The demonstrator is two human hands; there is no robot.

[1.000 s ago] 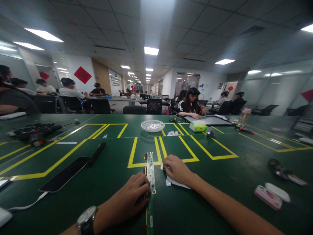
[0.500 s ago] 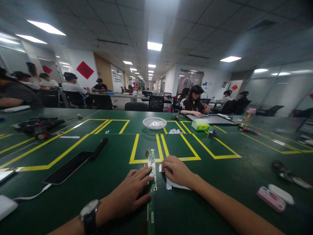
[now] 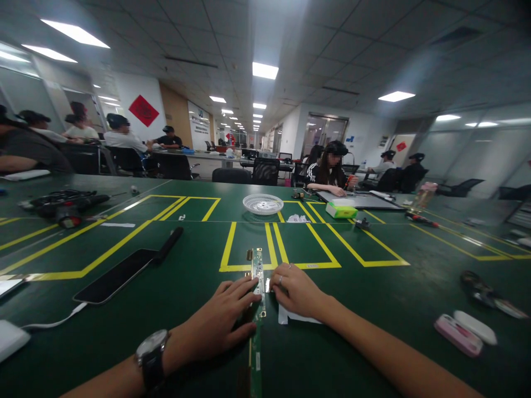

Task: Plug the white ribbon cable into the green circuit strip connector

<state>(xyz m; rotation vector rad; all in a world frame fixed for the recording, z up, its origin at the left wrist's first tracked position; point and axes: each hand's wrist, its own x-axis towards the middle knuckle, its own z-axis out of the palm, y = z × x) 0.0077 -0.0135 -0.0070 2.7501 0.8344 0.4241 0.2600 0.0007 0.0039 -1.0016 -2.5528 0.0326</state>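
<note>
Closer to the circuit board [image 3: 258, 349] than a second ago, the right hand [image 3: 295, 290] now brings a small pale piece [image 3: 267, 284] just beside the board's right edge, while the left hand [image 3: 218, 315] has opened out from a curl and lies over the board's left side. Its fingers are spread, with the fingertips resting on the board; the right hand's fingers are bent together, pinching the pale piece, though the knuckles hide part of the grip. Lengthwise in front of the person, the board lies on the green counter [image 3: 352, 348], its far end near the yellow tape [image 3: 298, 266] and its near end running out of view. White paper [image 3: 283, 317] lies partly under the right hand. A watch [image 3: 151, 351] circles the left wrist. Farther off stand a white basket [image 3: 263, 205] and a green packet [image 3: 341, 210]; a dark flat slab [image 3: 118, 276] lies to the left, and a pink case [image 3: 458, 334] to the right. Across the counter, a co-worker [image 3: 321, 177] sits leaning over a large panel [image 3: 363, 201].
</note>
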